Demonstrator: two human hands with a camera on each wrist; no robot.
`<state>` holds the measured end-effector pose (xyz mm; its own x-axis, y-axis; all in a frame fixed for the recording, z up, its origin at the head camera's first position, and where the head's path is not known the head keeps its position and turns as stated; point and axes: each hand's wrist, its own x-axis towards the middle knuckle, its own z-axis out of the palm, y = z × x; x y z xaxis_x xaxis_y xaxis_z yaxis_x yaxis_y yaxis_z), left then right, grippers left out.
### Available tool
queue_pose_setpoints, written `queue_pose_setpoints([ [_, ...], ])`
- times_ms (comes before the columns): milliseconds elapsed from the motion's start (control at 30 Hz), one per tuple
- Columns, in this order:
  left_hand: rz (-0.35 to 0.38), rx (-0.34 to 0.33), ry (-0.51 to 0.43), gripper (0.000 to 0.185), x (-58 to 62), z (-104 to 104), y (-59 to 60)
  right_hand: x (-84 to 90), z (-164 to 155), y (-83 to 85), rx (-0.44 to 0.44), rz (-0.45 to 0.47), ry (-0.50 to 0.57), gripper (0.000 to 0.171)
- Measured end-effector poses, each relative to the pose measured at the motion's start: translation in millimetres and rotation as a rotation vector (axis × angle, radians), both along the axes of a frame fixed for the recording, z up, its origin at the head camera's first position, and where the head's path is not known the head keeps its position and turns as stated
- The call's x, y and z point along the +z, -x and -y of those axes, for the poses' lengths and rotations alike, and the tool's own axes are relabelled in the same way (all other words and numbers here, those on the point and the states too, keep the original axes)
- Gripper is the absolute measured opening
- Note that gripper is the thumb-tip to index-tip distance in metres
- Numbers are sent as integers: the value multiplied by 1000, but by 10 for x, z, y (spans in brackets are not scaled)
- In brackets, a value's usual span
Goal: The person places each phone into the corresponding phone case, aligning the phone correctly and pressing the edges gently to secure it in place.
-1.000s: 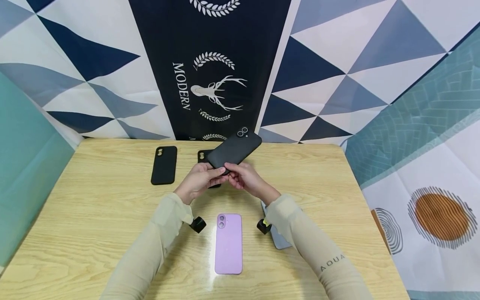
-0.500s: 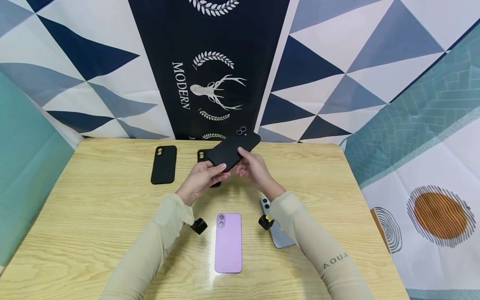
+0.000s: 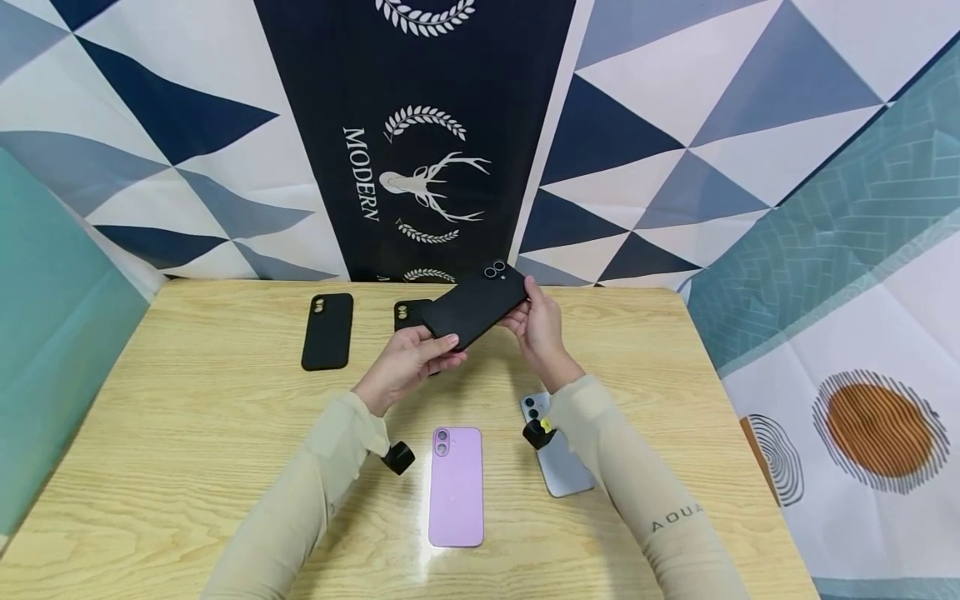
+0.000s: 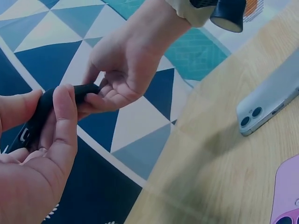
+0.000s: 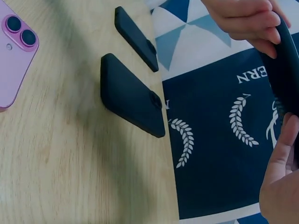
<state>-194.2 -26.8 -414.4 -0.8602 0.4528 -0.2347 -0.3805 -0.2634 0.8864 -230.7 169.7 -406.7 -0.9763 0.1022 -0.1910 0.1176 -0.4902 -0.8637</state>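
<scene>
Above the back of the table, both hands hold a black-cased phone, tilted, its two camera lenses facing up at the far end. The left hand pinches its near end, thumb on top and fingers beneath. At the far right corner, the right hand grips the edge between thumb and fingers. Seen edge-on in the left wrist view, the black-cased phone shows a small opening at its near end. Partly behind it in the head view lies a black phone case with a camera cutout.
Another black phone case lies at the back left. A lavender phone rests front centre, and a pale blue-grey phone lies partly under the right forearm in the head view. Patterned fabric rises behind the table's back edge.
The right hand has slid from the black-cased phone's near end along its side to the far right corner. The left hand keeps its hold; the phone has shifted slightly right.
</scene>
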Motion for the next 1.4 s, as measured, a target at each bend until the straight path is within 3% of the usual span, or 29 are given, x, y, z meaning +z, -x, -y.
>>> queue_pose_setpoints([
  [300,-13,-22,-4,8,1,2,-22,61,-40,-8,6,-15,1,36],
  [400,-1,-55,-27,8,0,26,-7,66,-42,-13,8,24,10,34],
  [500,29,-97,-49,20,-5,66,11,54,-44,-10,10,47,22,34],
  [633,65,-66,-51,36,-9,116,35,39,-49,-6,19,62,18,36],
  [733,61,-33,-22,29,-10,143,41,30,-55,-5,26,85,0,37],
  [833,32,-57,6,16,-15,158,34,21,-63,-2,39,102,-9,38],
  [967,-16,-102,-4,11,-17,150,13,13,-76,16,70,108,0,38],
  [1200,-39,-97,-36,10,-5,94,-28,18,-111,32,96,114,44,39],
  [1400,-35,-62,-56,29,-22,37,-48,41,-124,-10,148,102,92,36],
])
